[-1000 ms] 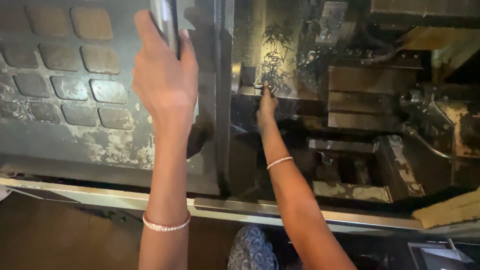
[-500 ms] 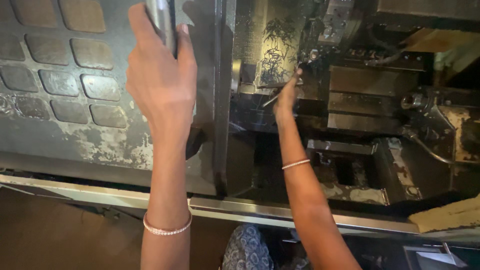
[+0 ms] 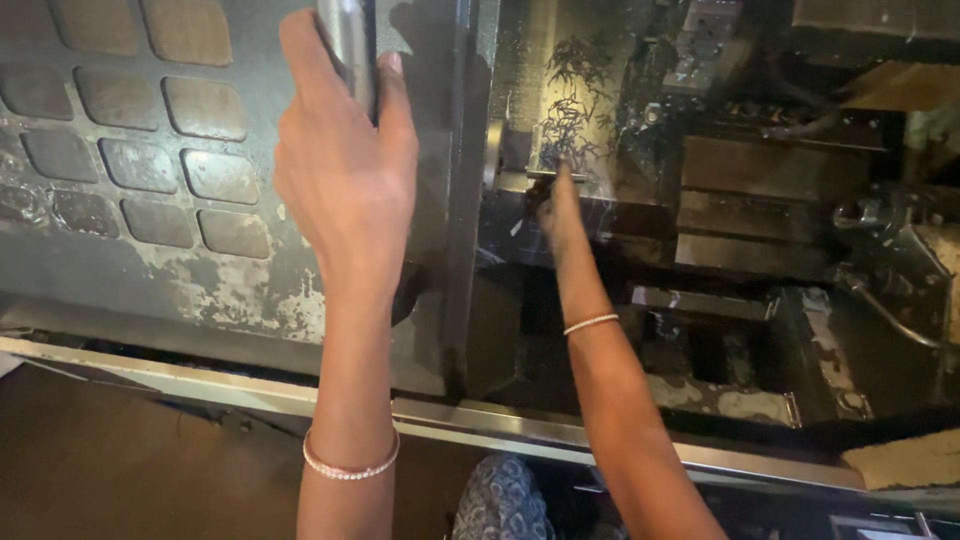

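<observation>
My left hand (image 3: 345,170) is wrapped around a shiny metal bar handle (image 3: 350,40) on the grey sliding door (image 3: 150,200) of a machine. My right hand (image 3: 560,215) reaches deep into the dark machine bay, its fingers up against a small metal ledge (image 3: 520,180) just below a clump of curly metal shavings (image 3: 575,80). That hand is blurred, so I cannot make out whether it holds anything. Both wrists wear a thin bracelet.
The door has rows of square dimpled panels and worn paint. Inside the bay at the right sit dark stepped metal blocks (image 3: 770,200) and a hose fitting (image 3: 880,215). A bright metal rail (image 3: 500,425) runs along the machine's front edge. Patterned cloth (image 3: 500,500) shows below.
My right hand moved right and up inside the bay, then came back left to the ledge under the shavings. My left hand has stayed on the door handle.
</observation>
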